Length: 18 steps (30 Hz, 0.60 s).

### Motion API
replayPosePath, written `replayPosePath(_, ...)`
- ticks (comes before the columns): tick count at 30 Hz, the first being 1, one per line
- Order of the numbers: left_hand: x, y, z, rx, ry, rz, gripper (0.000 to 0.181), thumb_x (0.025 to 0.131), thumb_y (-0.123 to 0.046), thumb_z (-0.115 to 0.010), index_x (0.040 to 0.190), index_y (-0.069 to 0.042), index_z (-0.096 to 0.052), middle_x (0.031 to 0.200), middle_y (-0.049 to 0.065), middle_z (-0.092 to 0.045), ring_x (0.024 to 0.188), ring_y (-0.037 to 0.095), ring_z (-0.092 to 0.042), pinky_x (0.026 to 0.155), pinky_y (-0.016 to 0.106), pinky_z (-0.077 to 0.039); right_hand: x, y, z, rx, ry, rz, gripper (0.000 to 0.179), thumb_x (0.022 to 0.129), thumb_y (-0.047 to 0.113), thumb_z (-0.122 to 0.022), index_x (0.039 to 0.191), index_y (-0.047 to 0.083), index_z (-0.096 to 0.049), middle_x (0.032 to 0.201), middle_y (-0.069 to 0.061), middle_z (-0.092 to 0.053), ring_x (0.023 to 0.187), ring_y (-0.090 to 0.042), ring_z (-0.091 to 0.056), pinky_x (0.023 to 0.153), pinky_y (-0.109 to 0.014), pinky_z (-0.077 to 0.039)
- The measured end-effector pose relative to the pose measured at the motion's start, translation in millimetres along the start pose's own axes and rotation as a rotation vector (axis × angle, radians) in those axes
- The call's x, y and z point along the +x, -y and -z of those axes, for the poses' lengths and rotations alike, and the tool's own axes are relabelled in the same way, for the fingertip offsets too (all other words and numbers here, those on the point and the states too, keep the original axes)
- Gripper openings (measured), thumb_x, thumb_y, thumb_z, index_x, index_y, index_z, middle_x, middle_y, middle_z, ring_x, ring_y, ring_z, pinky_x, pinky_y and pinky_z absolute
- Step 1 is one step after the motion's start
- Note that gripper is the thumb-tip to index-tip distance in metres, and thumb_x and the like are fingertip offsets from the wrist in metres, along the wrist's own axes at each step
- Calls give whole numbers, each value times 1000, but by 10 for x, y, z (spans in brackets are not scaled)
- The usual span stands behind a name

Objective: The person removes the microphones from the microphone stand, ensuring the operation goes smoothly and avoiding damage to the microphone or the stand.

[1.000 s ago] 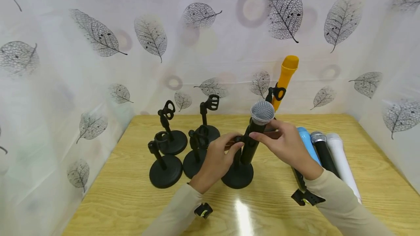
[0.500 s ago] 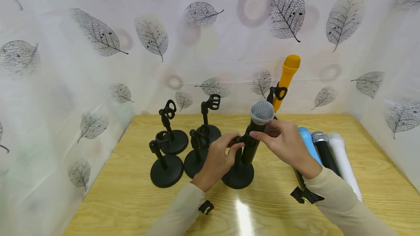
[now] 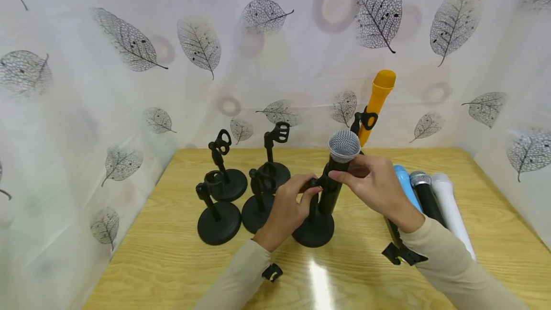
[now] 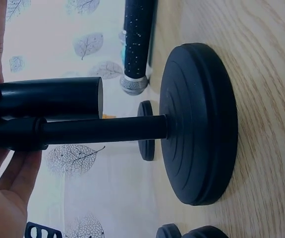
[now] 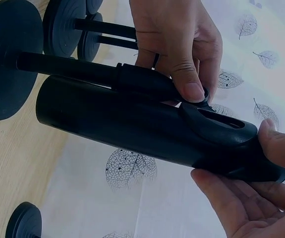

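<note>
A black microphone (image 3: 330, 197) with a silver mesh head sits tilted in the clip of a black desk stand (image 3: 313, 232). My right hand (image 3: 379, 188) pinches the microphone's upper body just below the mesh, thumb in front. My left hand (image 3: 287, 207) grips the top joint of the stand beside the clip. In the right wrist view the clip (image 5: 219, 126) wraps round the microphone's body, and the left thumb presses at the joint. The left wrist view shows the microphone's lower end (image 4: 78, 98) hanging alongside the stand's pole, above the round base (image 4: 197, 124).
Several black stands (image 3: 219, 224) with vacant clips are grouped at the left. Behind, a yellow microphone (image 3: 378, 97) leans in another stand. At the right lie a blue microphone (image 3: 406, 185), a black one (image 3: 428, 200), a white one (image 3: 452, 214) and a speckled black one (image 4: 138, 44).
Both hands keep their holds on the microphone and the stand. The microphone's lower end has shifted very slightly; the head view has tipped a little.
</note>
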State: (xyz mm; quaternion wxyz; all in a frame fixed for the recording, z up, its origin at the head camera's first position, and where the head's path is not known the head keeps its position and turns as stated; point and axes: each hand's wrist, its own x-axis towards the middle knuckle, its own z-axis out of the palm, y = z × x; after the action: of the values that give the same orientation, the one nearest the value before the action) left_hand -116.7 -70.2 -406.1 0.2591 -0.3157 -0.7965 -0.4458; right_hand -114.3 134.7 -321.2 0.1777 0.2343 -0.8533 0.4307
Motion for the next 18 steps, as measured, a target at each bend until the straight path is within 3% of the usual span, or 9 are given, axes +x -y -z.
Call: replayPosePath(18, 2, -31, -2, -6, 6, 22, 19, 99, -12, -65, 114, -1, -66, 107, 9, -69, 96, 18, -69, 85, 20, -56, 96, 120, 141, 51, -1, 15, 10, 85, 10, -83, 93, 6, -78, 84, -5, -75, 73, -17, -74, 64, -21, -56)
